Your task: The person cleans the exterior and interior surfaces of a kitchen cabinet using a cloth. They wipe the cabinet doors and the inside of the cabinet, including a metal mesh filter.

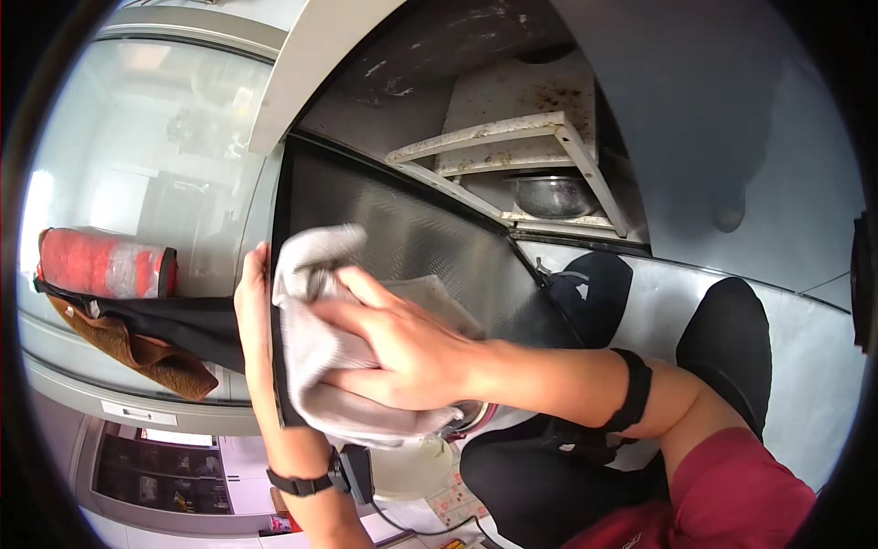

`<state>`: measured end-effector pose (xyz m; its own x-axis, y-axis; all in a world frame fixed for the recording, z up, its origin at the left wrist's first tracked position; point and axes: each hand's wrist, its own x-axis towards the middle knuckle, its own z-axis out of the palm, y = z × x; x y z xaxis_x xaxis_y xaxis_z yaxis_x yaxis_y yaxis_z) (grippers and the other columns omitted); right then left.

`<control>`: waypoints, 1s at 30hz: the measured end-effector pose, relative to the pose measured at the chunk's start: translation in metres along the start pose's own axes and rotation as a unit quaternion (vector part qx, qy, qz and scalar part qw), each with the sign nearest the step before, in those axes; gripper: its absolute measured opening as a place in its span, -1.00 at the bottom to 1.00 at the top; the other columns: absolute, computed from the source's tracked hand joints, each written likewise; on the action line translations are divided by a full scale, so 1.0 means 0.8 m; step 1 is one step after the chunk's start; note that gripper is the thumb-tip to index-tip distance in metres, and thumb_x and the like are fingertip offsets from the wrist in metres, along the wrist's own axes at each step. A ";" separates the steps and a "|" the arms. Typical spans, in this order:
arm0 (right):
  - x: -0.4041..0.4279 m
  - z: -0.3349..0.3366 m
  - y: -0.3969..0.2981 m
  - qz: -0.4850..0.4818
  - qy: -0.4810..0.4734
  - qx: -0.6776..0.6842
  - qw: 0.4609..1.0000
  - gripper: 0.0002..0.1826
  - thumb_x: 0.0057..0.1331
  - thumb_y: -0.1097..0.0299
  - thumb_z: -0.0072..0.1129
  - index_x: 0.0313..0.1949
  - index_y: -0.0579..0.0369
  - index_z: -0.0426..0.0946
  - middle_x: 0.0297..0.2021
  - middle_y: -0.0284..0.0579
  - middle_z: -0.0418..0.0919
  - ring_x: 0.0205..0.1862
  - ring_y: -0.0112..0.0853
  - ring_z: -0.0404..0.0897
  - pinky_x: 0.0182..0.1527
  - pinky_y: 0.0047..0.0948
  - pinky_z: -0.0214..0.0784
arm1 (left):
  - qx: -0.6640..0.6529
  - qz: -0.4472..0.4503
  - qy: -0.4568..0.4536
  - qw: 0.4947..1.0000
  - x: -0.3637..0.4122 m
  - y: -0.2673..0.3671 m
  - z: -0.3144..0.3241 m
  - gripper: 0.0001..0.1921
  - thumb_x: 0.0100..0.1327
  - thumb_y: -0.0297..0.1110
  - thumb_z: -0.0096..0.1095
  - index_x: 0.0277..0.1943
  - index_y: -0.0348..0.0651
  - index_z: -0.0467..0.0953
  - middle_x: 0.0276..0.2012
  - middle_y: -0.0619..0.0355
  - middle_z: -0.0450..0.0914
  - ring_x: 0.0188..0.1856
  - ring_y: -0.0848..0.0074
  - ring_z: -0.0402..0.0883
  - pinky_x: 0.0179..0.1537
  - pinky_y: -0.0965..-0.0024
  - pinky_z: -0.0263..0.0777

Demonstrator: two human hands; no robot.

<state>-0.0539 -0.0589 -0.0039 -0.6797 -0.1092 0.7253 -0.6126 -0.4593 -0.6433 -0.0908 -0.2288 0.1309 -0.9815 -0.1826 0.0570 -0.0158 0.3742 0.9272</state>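
My right hand [405, 350] holds a crumpled pale grey-pink cloth [309, 357], fingers spread over it, against the inner face of an opened dark cabinet door [405, 213]. That face has a fine embossed pattern and a silvery sheen. Along the door's outer side, at its narrow edge, lies my left hand [252, 302]; it holds the door there, with part of the fingers hidden. A black strap with a small dark device [355, 473] circles my left wrist. Beyond the door, the cabinet interior holds a stained white metal rack [480, 141] with a metal pot [552, 194].
Left, a sliding glass door [158, 171] has a red-and-clear bag [110, 264], and a brown cloth [144, 357] hangs below it. A whitish basin [411, 470] sits beneath my arms. My dark-clad knee [535, 473] and black shoes [593, 295] are close to the cabinet.
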 end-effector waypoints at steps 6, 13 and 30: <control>0.155 0.023 0.162 0.100 0.089 -0.079 0.988 -0.36 0.32 -0.12 0.04 -0.01 0.33 0.56 0.14 0.49 0.34 0.13 0.28 0.45 0.23 0.09 0.31 | -0.090 -0.038 0.067 0.993 0.028 -0.022 -0.032 -0.70 0.51 -0.22 0.01 -0.21 -0.26 0.58 -0.31 0.32 0.58 -0.30 0.70 0.52 -0.18 0.59 0.41; 0.081 -0.130 0.444 0.310 -0.047 -0.374 0.873 -0.23 0.36 -0.18 0.09 0.47 -0.26 0.12 0.27 0.03 0.43 0.24 0.00 0.45 0.23 -0.12 0.33 | -0.005 0.082 0.008 0.997 0.065 -0.039 0.002 -0.67 0.53 -0.29 0.05 0.02 -0.45 0.58 -0.12 0.23 0.61 -0.02 0.68 0.54 0.10 0.62 0.39; 0.124 -0.049 0.273 0.300 -0.009 -0.241 0.923 -0.22 0.36 -0.28 -0.13 0.08 0.30 0.56 0.25 0.28 0.37 0.26 0.12 0.40 0.28 -0.02 0.28 | 0.038 0.070 0.073 0.994 0.030 -0.032 -0.014 -0.77 0.55 -0.32 0.00 -0.17 -0.29 0.52 -0.31 0.38 0.52 -0.26 0.78 0.46 -0.17 0.65 0.37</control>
<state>-0.2710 -0.1354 -0.0821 -0.9508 -0.2324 0.2051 -0.2399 0.1326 -0.9617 -0.1119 -0.2529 0.1125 -0.9372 -0.2516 0.2417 0.0993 0.4720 0.8760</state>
